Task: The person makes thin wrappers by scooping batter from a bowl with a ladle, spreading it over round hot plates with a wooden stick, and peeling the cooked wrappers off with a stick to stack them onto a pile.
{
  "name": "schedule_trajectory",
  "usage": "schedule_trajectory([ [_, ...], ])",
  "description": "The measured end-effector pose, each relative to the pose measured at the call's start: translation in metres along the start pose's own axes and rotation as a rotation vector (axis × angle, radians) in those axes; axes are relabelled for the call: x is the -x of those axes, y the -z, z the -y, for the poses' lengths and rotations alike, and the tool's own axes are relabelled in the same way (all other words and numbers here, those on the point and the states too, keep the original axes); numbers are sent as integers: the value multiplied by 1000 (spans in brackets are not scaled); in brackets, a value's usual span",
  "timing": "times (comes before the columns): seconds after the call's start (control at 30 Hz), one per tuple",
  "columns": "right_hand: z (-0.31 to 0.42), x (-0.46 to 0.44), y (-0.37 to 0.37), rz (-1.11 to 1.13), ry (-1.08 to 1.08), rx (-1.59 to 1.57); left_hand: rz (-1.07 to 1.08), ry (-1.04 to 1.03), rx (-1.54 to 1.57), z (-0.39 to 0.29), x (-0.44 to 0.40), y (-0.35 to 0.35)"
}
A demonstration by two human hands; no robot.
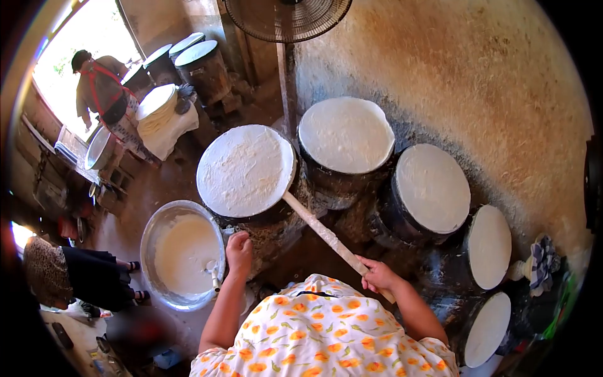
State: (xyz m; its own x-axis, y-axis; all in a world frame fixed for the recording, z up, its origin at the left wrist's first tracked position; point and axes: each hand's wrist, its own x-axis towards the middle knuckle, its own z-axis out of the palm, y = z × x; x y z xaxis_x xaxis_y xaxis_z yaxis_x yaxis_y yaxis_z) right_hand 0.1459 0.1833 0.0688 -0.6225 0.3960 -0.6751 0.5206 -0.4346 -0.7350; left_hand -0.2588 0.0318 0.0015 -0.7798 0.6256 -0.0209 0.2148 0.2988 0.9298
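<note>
My right hand [379, 275] grips the lower part of a long wooden paddle [323, 232]. Its shaft slants up and left, and the far end meets the edge of a white round flatbread [246, 171] on a dark drum stove; I cannot tell whether the tip lies beneath it. My left hand [239, 252] is closed, fingers curled, with nothing visible in it. It hovers by the right rim of a large metal basin [147, 242] of creamy white batter [182, 254]. A pale handle [215, 279] leans against the basin's inner right side.
More white-topped drum stoves [433, 188] curve along the wall at right. A fan [289, 19] stands above. At upper left, one person [107, 94] stands near a flatbread stack [157, 103] and more drums [201, 69]. Another person [81, 276] is at lower left.
</note>
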Motion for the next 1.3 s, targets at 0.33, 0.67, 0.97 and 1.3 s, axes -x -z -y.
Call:
schedule_trajectory([
  [0.33,17,-3,-15,37,18,146,-108,-410,-845,-70,-70,-79],
  [0.67,-14,16,-21,-159,33,-56,-270,-615,-519,-88,-111,-54],
  [0.97,-9,18,-58,-408,96,-208,-488,-825,-294,-143,-152,43],
  [1.3,-17,39,-118,-633,49,-377,-14,-992,-554,-240,-201,86],
])
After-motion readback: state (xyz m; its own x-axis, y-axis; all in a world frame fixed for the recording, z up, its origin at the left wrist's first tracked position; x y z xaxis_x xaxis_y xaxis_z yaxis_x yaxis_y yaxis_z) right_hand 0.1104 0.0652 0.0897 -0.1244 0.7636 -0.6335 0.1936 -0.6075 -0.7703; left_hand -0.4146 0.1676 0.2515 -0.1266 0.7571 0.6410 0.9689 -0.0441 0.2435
